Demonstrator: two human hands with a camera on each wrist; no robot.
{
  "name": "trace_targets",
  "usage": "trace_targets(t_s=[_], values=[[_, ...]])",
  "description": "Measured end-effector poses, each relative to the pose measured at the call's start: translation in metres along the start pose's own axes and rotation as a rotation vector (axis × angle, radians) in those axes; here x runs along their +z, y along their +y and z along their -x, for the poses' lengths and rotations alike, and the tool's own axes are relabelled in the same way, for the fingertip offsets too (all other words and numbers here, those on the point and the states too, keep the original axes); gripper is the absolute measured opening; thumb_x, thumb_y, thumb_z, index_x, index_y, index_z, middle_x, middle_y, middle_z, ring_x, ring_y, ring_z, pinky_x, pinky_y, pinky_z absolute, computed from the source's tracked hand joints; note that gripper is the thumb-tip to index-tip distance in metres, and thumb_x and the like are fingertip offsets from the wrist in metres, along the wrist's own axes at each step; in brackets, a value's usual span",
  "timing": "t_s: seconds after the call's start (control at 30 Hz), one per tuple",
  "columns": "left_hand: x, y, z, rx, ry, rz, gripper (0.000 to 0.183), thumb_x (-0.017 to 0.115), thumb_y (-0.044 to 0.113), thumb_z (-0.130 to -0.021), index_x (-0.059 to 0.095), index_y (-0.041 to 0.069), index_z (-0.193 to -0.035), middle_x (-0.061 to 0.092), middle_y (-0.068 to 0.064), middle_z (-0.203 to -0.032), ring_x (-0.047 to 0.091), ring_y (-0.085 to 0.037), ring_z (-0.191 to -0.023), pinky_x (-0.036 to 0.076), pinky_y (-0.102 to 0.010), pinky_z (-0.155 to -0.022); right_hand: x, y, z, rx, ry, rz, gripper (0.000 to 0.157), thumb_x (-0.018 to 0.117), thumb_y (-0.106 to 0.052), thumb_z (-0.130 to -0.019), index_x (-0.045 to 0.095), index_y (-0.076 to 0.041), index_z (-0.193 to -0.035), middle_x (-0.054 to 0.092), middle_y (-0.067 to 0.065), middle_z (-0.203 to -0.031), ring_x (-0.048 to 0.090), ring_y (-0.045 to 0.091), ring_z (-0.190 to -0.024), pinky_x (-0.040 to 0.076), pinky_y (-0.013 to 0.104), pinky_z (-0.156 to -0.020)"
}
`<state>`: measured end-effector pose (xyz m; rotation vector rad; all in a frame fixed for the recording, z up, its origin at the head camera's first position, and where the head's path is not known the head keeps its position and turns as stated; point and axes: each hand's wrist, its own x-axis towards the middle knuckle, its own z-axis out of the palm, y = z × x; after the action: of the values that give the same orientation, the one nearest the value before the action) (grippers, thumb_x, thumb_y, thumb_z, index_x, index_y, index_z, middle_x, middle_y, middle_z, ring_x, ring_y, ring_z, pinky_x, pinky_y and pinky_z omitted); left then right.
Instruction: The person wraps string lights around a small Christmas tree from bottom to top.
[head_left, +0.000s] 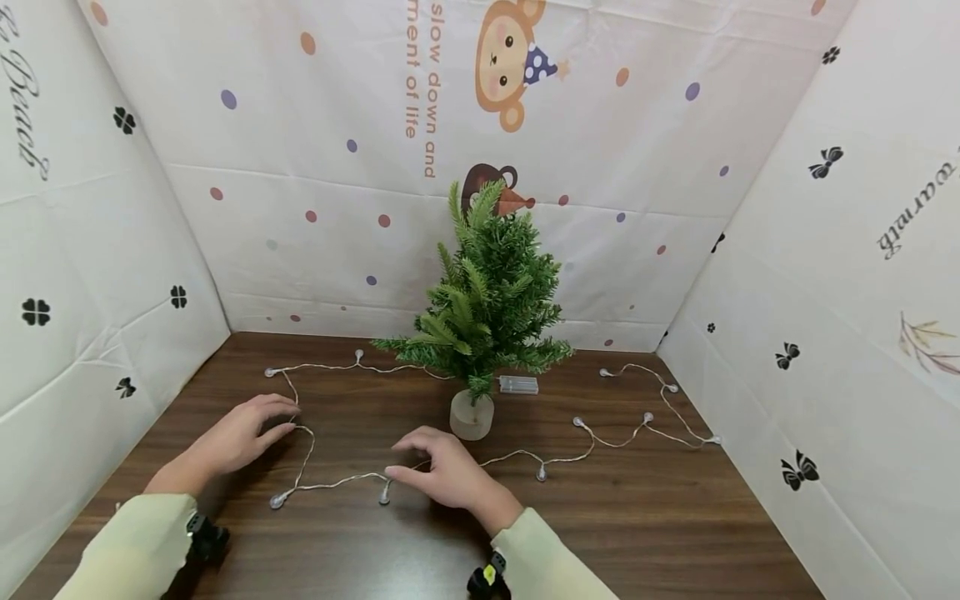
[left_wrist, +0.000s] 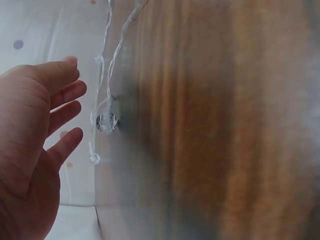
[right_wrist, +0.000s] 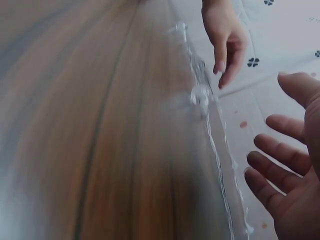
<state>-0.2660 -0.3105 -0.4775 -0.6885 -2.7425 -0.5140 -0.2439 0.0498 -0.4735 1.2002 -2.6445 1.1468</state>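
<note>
A string of bulb lights (head_left: 339,482) on thin clear wire lies in a loose zigzag over the wooden table. My left hand (head_left: 242,429) is over its left stretch, fingertips right at the wire, fingers relaxed with nothing in them. In the left wrist view a clear bulb (left_wrist: 107,121) hangs in sight beside the fingertips. My right hand (head_left: 444,468) hovers by the front stretch, thumb and fingers spread, close to one bulb (head_left: 384,495). The right wrist view shows those fingers (right_wrist: 280,145) apart and holding nothing. Behind it stands a small green artificial Christmas tree (head_left: 491,292).
The tree's round pale wooden base (head_left: 472,416) stands on the brown table (head_left: 637,517). A clear battery box (head_left: 518,385) lies behind it to the right. More bulbs (head_left: 648,417) run along the right side. Printed cloth walls (head_left: 300,267) enclose the table's back and sides.
</note>
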Motion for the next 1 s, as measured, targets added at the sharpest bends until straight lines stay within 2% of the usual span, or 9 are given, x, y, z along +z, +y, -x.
trace_targets(t_s=[0.23,0.47,0.73,1.0], values=[[-0.002,-0.014,-0.008,-0.008,-0.031,-0.022,0.023,0.063,0.008,-0.088,0.066,0.004,-0.11,0.062,-0.012,-0.114,0.057,-0.034,-0.109,0.044,-0.052,-0.091,0.021,-0.013,-0.024,0.107,-0.008,-0.088,0.042,0.061,-0.048,-0.087,0.067,-0.015,-0.113,0.065,-0.002,-0.105,0.06,0.007,-0.087,0.049,0.018,-0.075],[0.001,-0.03,-0.017,0.06,-0.004,-0.075,0.023,0.064,-0.004,-0.082,0.068,0.005,-0.103,0.065,-0.01,-0.106,0.06,-0.031,-0.102,0.048,-0.049,-0.086,0.042,-0.027,-0.046,0.174,0.029,-0.102,0.039,0.066,-0.045,-0.085,0.069,-0.014,-0.109,0.067,-0.002,-0.103,0.061,0.003,-0.086,0.048,0.013,-0.072],[0.002,-0.034,-0.025,0.027,-0.159,-0.099,0.028,0.062,-0.004,-0.084,0.066,0.004,-0.11,0.061,-0.011,-0.111,0.06,-0.031,-0.104,0.049,-0.049,-0.086,0.071,-0.041,-0.076,0.269,0.103,-0.113,0.032,0.075,-0.037,-0.079,0.072,-0.014,-0.1,0.069,-0.003,-0.092,0.059,-0.002,-0.075,0.045,0.01,-0.066],[0.007,-0.037,-0.033,0.079,-0.139,-0.141,0.031,0.066,-0.005,-0.082,0.066,0.007,-0.111,0.06,-0.007,-0.107,0.06,-0.026,-0.1,0.05,-0.044,-0.084,0.091,-0.046,-0.098,0.355,0.131,-0.045,0.027,0.076,-0.037,-0.078,0.072,-0.018,-0.096,0.065,-0.012,-0.084,0.053,-0.004,-0.071,0.044,0.012,-0.064]])
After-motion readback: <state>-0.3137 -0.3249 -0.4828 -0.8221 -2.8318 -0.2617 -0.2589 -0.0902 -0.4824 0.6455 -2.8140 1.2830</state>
